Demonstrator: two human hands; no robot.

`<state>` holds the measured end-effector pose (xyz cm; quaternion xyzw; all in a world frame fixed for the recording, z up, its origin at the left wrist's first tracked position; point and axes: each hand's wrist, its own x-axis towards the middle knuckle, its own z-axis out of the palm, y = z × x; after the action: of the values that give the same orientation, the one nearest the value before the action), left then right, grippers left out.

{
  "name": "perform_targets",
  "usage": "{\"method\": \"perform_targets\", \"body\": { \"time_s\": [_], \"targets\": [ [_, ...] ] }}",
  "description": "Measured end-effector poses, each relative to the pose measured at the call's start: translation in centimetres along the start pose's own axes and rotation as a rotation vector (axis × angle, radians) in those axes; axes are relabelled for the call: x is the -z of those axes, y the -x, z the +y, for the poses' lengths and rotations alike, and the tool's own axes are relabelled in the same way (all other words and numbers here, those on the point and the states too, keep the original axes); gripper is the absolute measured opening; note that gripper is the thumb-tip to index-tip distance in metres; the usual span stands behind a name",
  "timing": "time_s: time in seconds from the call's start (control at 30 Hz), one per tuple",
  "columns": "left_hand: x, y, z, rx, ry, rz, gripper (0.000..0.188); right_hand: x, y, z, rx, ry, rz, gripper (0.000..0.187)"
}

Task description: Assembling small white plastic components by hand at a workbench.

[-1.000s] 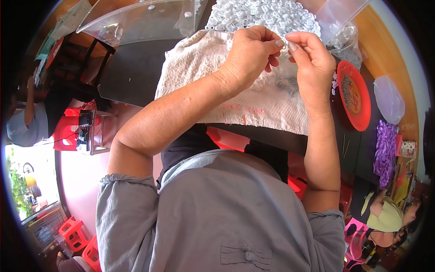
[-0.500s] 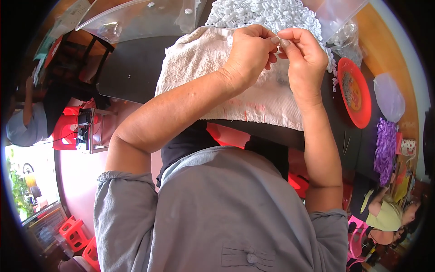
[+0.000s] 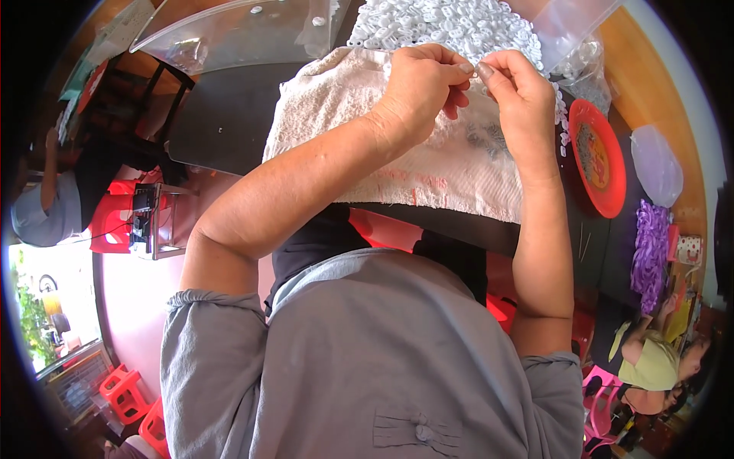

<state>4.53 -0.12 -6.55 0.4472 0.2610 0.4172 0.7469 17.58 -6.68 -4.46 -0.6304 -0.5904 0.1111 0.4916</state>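
My left hand (image 3: 428, 84) and my right hand (image 3: 524, 103) are raised over the near side of a heap of small white plastic pieces (image 3: 451, 24). Thumb and forefinger of each hand are pinched, and the fingertips of the two hands almost meet. Whatever sits between them is too small to make out. Beneath the hands a cream towel (image 3: 329, 115) with faint red print covers the table edge. On the towel, partly hidden by my right wrist, lies a small scatter of thin dark grey bits (image 3: 488, 138).
A red oval plate (image 3: 618, 183) holding small grey bits stands at the right, near a translucent bag (image 3: 657, 164) and a purple bundle (image 3: 648, 260). Clear plastic bins (image 3: 237, 38) stand far left on the dark table (image 3: 222, 107). Another person (image 3: 650, 363) sits at far right.
My right hand has shifted slightly right, and its fingertips have drawn a little apart from the left ones. More of the dark bits on the towel now shows. My left hand has barely moved.
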Motion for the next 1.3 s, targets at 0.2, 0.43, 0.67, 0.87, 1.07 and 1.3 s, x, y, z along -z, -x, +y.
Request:
{"method": "perform_targets", "body": {
  "time_s": [0.2, 0.43, 0.67, 0.87, 1.07, 1.3],
  "targets": [
    [0.4, 0.0, 0.4, 0.018, -0.159, -0.069, 0.013, 0.5, 0.0, 0.5, -0.045, -0.032, -0.051, 0.009],
    [0.5, 0.1, 0.5, 0.030, -0.185, -0.062, 0.013, 0.8, 0.1, -0.7, -0.180, -0.121, -0.101, 0.012],
    [0.2, 0.3, 0.2, 0.006, -0.228, -0.033, 0.011, -0.2, 0.6, -0.1, -0.173, -0.113, -0.049, 0.011],
    [0.0, 0.5, 0.0, -0.064, -0.212, 0.033, 0.008, -1.6, 0.8, -0.1, -0.208, -0.317, 0.004, 0.010],
    [0.7, -0.1, -0.5, -0.012, -0.216, -0.015, 0.008, -1.6, 0.7, 0.3, -0.339, -0.425, -0.015, 0.012],
    [0.1, -0.1, -1.2, 0.067, -0.271, -0.035, 0.011, 0.1, -6.0, 4.0, -0.029, 0.266, -0.055, 0.017]
  ]
}}
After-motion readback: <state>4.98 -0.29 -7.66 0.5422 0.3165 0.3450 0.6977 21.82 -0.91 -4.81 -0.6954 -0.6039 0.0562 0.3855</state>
